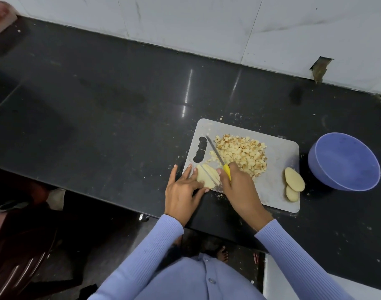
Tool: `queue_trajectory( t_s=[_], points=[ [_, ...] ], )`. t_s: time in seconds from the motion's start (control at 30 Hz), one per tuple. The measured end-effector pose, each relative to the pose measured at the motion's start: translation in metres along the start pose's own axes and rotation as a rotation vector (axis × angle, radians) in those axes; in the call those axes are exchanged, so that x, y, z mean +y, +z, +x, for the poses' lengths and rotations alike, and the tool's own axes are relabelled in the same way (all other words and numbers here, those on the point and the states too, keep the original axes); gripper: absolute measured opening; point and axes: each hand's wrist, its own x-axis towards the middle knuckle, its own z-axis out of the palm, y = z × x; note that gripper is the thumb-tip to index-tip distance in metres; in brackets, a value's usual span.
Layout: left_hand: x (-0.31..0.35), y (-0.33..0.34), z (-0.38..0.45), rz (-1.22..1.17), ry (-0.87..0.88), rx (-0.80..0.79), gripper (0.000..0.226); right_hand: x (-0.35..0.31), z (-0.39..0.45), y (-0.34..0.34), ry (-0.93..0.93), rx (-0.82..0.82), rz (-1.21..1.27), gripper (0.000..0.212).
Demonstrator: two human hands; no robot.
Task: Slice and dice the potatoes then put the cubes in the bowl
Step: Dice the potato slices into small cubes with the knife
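Note:
A grey cutting board [278,152] lies on the black counter. At its near left corner sits a peeled potato piece [207,176], cut into slices. My left hand [183,191] holds it, fingers and thumb curled round it. My right hand [239,187] grips a yellow-handled knife [217,156] whose blade points away across the potato piece. A heap of potato cubes [241,154] fills the board's middle. Two potato slices [293,182] lie at the board's right edge. A blue bowl [345,161] stands to the right of the board and looks empty.
The black counter [98,105] stretches left and back to a white tiled wall [207,22]. Potato crumbs lie scattered around the board. A dark chair back [18,256] shows below the counter's front edge at lower left.

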Motion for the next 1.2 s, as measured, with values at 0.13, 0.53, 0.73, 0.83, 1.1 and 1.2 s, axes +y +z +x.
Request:
queue_trajectory(
  t_s=[0.13, 0.53, 0.73, 0.83, 1.1, 1.2],
  points=[
    [0.003, 0.002, -0.005, 0.008, -0.005, 0.018, 0.033, 0.001, -0.016, 0.0, -0.03, -0.161, -0.126, 0.028],
    [0.005, 0.002, -0.004, 0.043, -0.024, 0.015, 0.034, -0.012, -0.024, 0.005, 0.028, -0.288, -0.344, 0.036],
    [0.007, 0.002, -0.004, 0.047, -0.033, 0.035, 0.032, -0.002, -0.048, -0.004, 0.089, -0.37, -0.444, 0.033],
    [0.007, 0.002, -0.004, 0.039, -0.031, 0.042, 0.031, 0.008, -0.069, -0.011, 0.122, -0.41, -0.468, 0.028],
    [0.006, 0.001, -0.003, 0.04, -0.034, 0.056, 0.016, 0.018, -0.081, -0.011, 0.175, -0.351, -0.347, 0.026],
    [0.007, 0.001, -0.003, 0.051, -0.024, 0.059, 0.015, 0.02, -0.088, -0.013, 0.182, -0.34, -0.339, 0.027]
  ],
)
